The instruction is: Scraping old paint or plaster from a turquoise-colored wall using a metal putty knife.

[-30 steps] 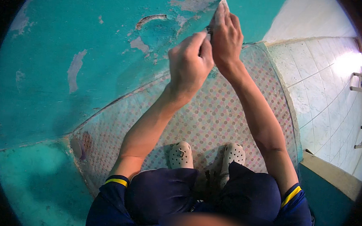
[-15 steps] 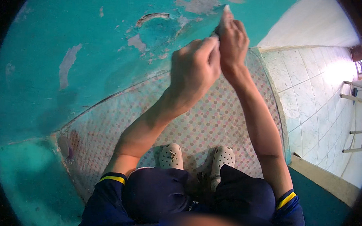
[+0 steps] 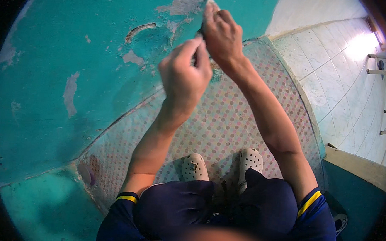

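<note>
Head view: I've got the left hand (image 3: 182,67) apparently pinching a small dark piece (image 3: 199,34) between thumb and forefinger, up by the teal wall (image 3: 99,76). Right hand (image 3: 223,37) right beside it, fingers bunched together; can't tell its grip. Hands paired probably for steadier control, but they hide most of the piece. Bare grey patch (image 3: 184,3) near the fingertips; spotted floor sheet (image 3: 228,116) and clogs (image 3: 195,167) below, clear of both hands.
</note>
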Demonstrator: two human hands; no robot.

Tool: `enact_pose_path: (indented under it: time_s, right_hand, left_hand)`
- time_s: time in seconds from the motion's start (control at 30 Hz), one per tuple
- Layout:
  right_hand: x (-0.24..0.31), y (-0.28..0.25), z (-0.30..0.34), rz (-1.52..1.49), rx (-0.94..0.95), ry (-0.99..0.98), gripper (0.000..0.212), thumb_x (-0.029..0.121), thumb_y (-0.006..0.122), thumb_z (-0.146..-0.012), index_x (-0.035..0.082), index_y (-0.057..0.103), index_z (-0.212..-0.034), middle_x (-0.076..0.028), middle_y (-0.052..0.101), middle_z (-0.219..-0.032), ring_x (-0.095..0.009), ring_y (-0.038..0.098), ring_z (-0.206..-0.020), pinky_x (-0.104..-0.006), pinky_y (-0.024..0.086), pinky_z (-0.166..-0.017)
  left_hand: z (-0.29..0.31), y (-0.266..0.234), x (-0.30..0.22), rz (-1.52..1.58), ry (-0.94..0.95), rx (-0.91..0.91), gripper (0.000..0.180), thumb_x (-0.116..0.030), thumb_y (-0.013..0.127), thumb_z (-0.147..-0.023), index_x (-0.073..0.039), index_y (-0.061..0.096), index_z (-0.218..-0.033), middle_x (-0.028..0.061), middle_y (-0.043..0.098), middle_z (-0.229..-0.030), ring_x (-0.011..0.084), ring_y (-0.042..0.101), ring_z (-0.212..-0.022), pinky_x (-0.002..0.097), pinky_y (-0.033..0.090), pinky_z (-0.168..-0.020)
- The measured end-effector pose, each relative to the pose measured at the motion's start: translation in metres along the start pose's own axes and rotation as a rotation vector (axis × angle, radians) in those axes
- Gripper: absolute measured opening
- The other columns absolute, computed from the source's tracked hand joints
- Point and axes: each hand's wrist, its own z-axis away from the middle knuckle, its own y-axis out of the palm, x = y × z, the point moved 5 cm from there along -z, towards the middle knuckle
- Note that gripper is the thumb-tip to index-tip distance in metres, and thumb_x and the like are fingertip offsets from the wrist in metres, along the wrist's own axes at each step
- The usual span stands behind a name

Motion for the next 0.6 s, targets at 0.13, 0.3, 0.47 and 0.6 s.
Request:
enact_pose_path:
  time_s: [0.13, 0.3, 0.47, 0.6]
  right_hand:
    - [-0.027, 0.002, 0.0, 0.013, 0.112, 0.105, 0.054, 0.01, 0.064, -0.072, -0.009, 0.054, -0.121, -0.017, 0.069, -0.102, -0.028, 0.065, -0.089, -0.0359, 0.056, -0.065]
    - [-0.004, 0.005, 0.01, -0.037, 0.098, 0.068, 0.051, 0.008, 0.062, -0.073, -0.008, 0.054, -0.121, -0.015, 0.068, -0.096, -0.027, 0.064, -0.086, -0.0357, 0.056, -0.067]
    - [-0.025, 0.012, -0.005, 0.017, 0.165, 0.082, 0.064, 0.009, 0.065, -0.076, -0.023, 0.043, -0.126, -0.032, 0.059, -0.12, -0.036, 0.06, -0.097, -0.0301, 0.054, -0.086]
    - [-0.011, 0.003, 0.004, -0.008, 0.046, 0.001, 0.05, 0.009, 0.061, -0.075, -0.019, 0.054, -0.115, -0.025, 0.068, -0.096, -0.028, 0.066, -0.095, -0.0339, 0.06, -0.061]
  left_hand:
    - [-0.005, 0.026, -0.004, 0.003, -0.037, 0.096, 0.006, -0.006, 0.068, -0.084, -0.002, 0.069, -0.088, 0.0166, 0.067, -0.075, 0.0296, 0.067, -0.063, 0.0338, 0.05, -0.054]
    - [0.0, 0.001, -0.012, -0.01, -0.005, 0.051, 0.005, -0.006, 0.067, -0.085, -0.001, 0.067, -0.085, 0.0153, 0.067, -0.073, 0.0301, 0.067, -0.062, 0.0346, 0.049, -0.053]
    - [-0.009, 0.022, -0.009, -0.072, 0.017, 0.106, 0.006, -0.006, 0.068, -0.084, -0.001, 0.065, -0.084, 0.0173, 0.066, -0.072, 0.0307, 0.068, -0.063, 0.0356, 0.05, -0.055]
    - [-0.009, 0.009, -0.018, -0.082, -0.025, 0.161, 0.008, -0.006, 0.068, -0.084, 0.0, 0.068, -0.09, 0.0166, 0.069, -0.076, 0.0293, 0.069, -0.067, 0.0346, 0.052, -0.059]
